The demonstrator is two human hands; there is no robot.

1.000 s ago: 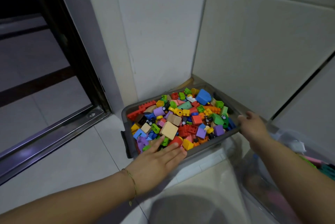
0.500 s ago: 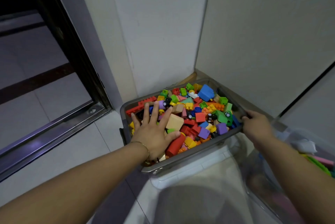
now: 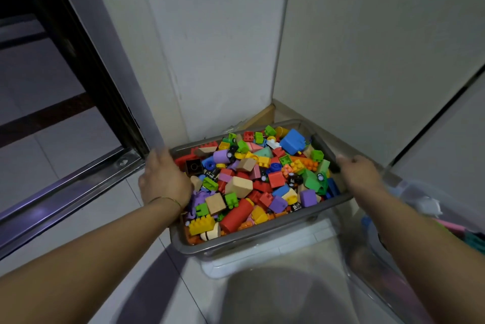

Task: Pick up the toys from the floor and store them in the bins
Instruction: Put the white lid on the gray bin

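Fingers (image 3: 344, 160) of the right hand (image 3: 363, 175) curl down over the right-hand rim of the grey bin (image 3: 262, 235), clasping it right by a dark latch (image 3: 333, 166) there, so we count this hand as grasping the bin. Across from it the left hand (image 3: 165, 182) lies on the bin's left rim, thumb on the outer side, its fingers (image 3: 157, 157) reaching toward the far left corner; they are smeared by blur, and we cannot tell whether they clasp the rim or merely rest on it. A thin bracelet (image 3: 165, 199) circles the left wrist. Between the two hands the bin is heaped to the rim with plastic building blocks (image 3: 252, 179) in many colours: we pick out a red cylinder (image 3: 236, 214) toward the near rim, a yellow studded brick (image 3: 201, 224) just below the left wrist, and a large blue block (image 3: 291, 141) at the far side, nearer the right fingers. Beneath the near rim shows a pale container (image 3: 262, 260); whether the bin sits on it we cannot tell. Just outside the right forearm stands a clear bin (image 3: 404, 188) with pink and teal things inside, too dim to name. Beyond the fingers of both hands two pale walls (image 3: 223, 61) meet in a corner, and out past the left hand a metal door track (image 3: 65, 190) runs across the tiled floor (image 3: 86, 213).
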